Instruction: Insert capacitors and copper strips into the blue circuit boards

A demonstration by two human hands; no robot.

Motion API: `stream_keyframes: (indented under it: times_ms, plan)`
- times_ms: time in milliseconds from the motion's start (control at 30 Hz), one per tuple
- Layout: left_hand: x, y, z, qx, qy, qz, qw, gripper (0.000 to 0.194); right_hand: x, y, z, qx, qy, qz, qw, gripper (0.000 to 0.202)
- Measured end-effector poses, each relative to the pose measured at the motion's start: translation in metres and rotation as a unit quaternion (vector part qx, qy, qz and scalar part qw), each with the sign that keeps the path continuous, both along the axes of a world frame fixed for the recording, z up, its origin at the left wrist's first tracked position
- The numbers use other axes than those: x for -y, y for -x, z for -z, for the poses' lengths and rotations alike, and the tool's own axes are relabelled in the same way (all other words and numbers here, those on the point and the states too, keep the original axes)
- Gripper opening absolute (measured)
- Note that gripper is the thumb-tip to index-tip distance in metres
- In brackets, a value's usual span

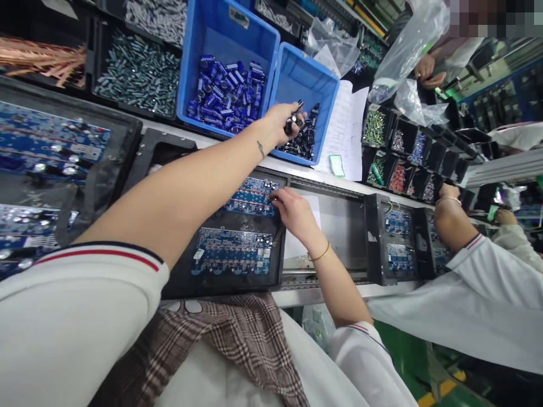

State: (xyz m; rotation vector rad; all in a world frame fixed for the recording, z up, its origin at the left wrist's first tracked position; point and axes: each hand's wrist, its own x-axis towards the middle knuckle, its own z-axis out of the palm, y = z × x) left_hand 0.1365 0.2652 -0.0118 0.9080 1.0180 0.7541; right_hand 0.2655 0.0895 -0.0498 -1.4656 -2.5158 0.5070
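Note:
My left hand [285, 123] is over the near left part of the smaller blue bin [303, 76], its fingers curled around several black capacitors. More black capacitors [303, 141] lie in that bin below it. My right hand [292, 212] reaches to the right edge of the upper blue circuit board [250, 198], fingertips pinched at a small dark part there. A second circuit board [233, 251] lies below it in the same black tray [278, 265]. The larger blue bin [186, 73] holds blue capacitors [229, 93].
Bins of green parts [138, 73] and copper-coloured leads [42, 59] stand at the upper left. Papers [343, 130] lie right of the blue bins. Another black tray [375, 243] sits on the line to the right, near a co-worker's arm [452, 217]. Small part bins [399, 175] stand beyond.

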Motion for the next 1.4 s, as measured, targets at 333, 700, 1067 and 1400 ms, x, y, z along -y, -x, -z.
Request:
stream_keyframes:
  times_ms: [333,700,1067,1400]
  plan:
    - [0.197,0.082,-0.016,0.152,0.328,-0.044,0.931,0.019,0.0,-0.002,0.006,0.01,-0.025,-0.039,0.999,0.024]
    - [0.243,0.061,0.021,0.191,0.378,-0.068,0.903,0.033,0.032,0.008,-0.029,-0.074,-0.037,-0.06,0.995,0.026]
    - [0.251,0.059,0.028,0.154,0.347,0.01,0.925,0.026,0.03,0.0,0.001,0.022,-0.046,0.007,0.999,0.018]
    - [0.249,0.062,0.03,0.219,0.375,0.006,0.901,0.021,0.033,0.005,0.003,0.054,-0.076,-0.047,0.995,0.025]
